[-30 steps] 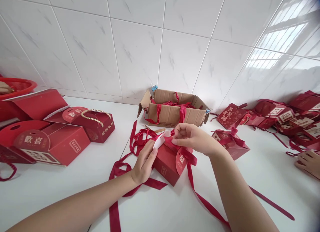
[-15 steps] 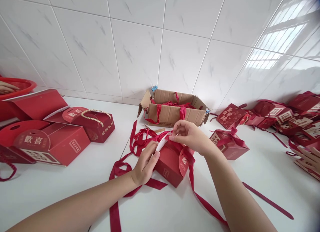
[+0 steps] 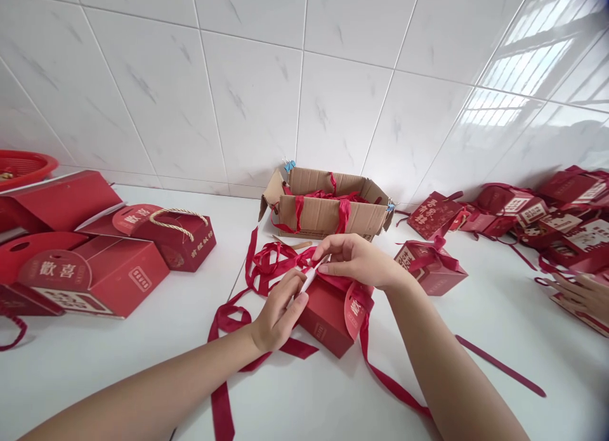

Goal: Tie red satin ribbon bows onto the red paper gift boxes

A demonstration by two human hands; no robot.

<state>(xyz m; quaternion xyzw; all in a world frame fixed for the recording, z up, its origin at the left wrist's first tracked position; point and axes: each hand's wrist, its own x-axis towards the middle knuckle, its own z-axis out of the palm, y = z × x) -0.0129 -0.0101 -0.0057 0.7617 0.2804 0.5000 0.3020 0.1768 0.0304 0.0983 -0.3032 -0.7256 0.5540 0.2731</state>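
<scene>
A red gift box (image 3: 328, 327) with a round printed flap sits in front of me, tilted toward the right. My left hand (image 3: 280, 308) pinches its raised flap (image 3: 307, 279), whose white inner face shows. Over the top of the box, my right hand (image 3: 354, 260) has thumb and fingers closed at the flap's edge on dark red ribbon (image 3: 340, 282); the fingers partly hide the ribbon's end. Ribbon runs across the box and trails down its right side. More loose ribbon (image 3: 228, 320) lies in loops left of the box, partly under my left hand.
Behind stands an open cardboard box (image 3: 323, 216) with red ribbon inside. Red boxes (image 3: 114, 276) are grouped at left near a red basket (image 3: 28, 168). At right are a ribbon-tied box (image 3: 438, 273), a pile of red boxes (image 3: 561, 219), a ribbon strip (image 3: 502, 365) and another person's hand (image 3: 585, 295).
My right fingers have moved slightly left over the flap's edge, and the flap shows less white. The other person's hand at the far left basket has left the view.
</scene>
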